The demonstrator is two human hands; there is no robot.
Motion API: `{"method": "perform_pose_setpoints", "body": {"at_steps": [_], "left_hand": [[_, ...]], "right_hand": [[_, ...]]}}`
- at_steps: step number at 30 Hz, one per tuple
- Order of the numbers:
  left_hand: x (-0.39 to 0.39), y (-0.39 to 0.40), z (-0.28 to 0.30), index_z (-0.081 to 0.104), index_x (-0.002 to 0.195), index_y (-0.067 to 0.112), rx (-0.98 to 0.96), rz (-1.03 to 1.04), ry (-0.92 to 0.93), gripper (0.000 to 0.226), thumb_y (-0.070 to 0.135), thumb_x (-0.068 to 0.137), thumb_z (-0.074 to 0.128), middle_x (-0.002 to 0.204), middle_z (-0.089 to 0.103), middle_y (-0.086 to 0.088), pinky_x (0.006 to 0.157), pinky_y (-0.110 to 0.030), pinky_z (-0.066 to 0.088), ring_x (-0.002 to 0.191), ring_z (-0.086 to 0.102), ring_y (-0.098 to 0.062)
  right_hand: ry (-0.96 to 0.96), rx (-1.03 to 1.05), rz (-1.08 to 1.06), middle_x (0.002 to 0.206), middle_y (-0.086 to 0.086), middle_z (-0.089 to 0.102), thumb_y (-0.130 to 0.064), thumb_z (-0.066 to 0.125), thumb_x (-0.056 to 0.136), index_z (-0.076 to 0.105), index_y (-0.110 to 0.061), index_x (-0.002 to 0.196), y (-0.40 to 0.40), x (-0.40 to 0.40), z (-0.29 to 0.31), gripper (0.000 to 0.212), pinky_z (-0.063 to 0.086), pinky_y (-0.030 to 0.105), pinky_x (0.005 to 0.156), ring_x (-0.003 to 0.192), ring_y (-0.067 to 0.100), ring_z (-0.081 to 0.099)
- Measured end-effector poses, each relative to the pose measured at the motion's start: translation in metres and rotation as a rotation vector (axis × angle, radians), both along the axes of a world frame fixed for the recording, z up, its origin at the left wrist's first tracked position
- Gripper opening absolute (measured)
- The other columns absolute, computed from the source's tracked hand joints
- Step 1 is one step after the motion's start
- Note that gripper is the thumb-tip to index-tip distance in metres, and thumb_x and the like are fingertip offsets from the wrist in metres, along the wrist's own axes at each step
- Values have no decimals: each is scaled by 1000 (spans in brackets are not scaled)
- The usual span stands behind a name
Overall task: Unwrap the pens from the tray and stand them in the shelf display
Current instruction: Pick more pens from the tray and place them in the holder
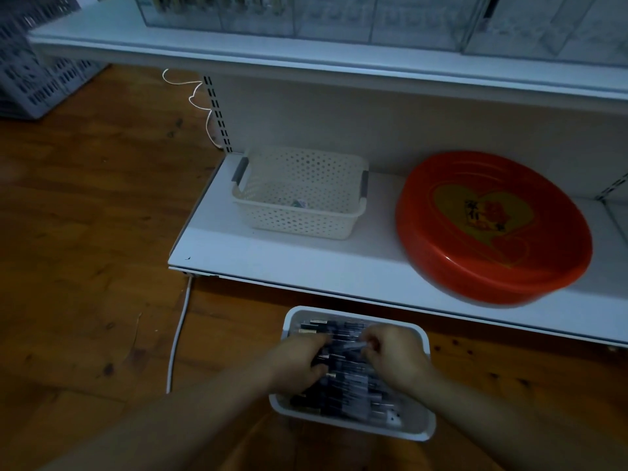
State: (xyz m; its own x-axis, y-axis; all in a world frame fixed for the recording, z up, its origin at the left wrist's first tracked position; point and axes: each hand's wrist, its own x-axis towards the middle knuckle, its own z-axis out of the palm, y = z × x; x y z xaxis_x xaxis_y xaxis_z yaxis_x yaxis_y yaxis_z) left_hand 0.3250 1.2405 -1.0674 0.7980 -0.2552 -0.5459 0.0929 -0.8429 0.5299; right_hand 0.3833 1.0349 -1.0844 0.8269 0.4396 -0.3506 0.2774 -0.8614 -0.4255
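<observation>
Left hand [299, 363] curled over the heap of pens [343, 379], fingers bent round several of them. Right hand [396, 356] close beside, fingertips pinching what looks like one wrapped pen [353, 346] held between both hands; too blurred to say whether the wrapper is open yet. Both hands low over the white tray [421, 338], on the wooden floor [85, 266] just in front of the bottom shelf [272, 256].

To do this step well, probably: pinch only the wrapper's end with the right hand, steady the barrel with the left, pull along the pen's length, not sideways, so the heap stays in the tray. Better one pen at a time.

On the bottom shelf, a cream perforated basket [299, 212] with a small scrap inside, likely for wrappers; beside it, well apart, a red round dish [492, 229]. Above, on the upper shelf [238, 59], the clear shelf display [258, 15], some dark pens already standing at its left end. Grey crates [30, 76] far left.
</observation>
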Motion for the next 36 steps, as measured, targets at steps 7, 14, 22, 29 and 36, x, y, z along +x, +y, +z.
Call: {"method": "perform_pose_setpoints", "body": {"at_steps": [7,14,22,29,36], "left_hand": [[-2,2,0,41,148,16,8,-20,15,49,27,102,54,146,50,-7,106,-37,44,131,50,-26],[1,10,3,55,133,20,-57,103,-37,31,22,103,48,116,65,-1,86,-32,50,103,60,-19],[12,16,32,70,93,21,-342,365,-259,7,28,93,70,78,68,10,73,-24,52,74,62,-1],[22,22,68,64,90,22,-380,461,-486,14,32,90,74,81,66,0,67,-19,47,75,60,-10],[35,32,124,60,87,36,-381,489,-651,14,33,90,73,81,63,11,70,-19,49,81,58,-1]], "right_hand": [[-13,-83,124,97,-10,65,-27,61,98,69,-31,99,-1,9,1,9,51,29,79,91,11,62],[82,394,-80,85,-6,73,-18,64,98,65,-30,94,2,27,31,13,56,38,79,78,12,68],[70,818,-269,84,2,75,-5,60,98,64,-23,108,15,45,78,21,60,36,82,81,14,73],[-55,941,-218,93,1,73,-14,69,95,63,-28,121,38,44,121,31,59,43,86,91,16,72],[-251,1063,-165,89,-5,69,-15,74,91,58,-47,117,67,51,171,44,59,49,83,90,19,71]]}}
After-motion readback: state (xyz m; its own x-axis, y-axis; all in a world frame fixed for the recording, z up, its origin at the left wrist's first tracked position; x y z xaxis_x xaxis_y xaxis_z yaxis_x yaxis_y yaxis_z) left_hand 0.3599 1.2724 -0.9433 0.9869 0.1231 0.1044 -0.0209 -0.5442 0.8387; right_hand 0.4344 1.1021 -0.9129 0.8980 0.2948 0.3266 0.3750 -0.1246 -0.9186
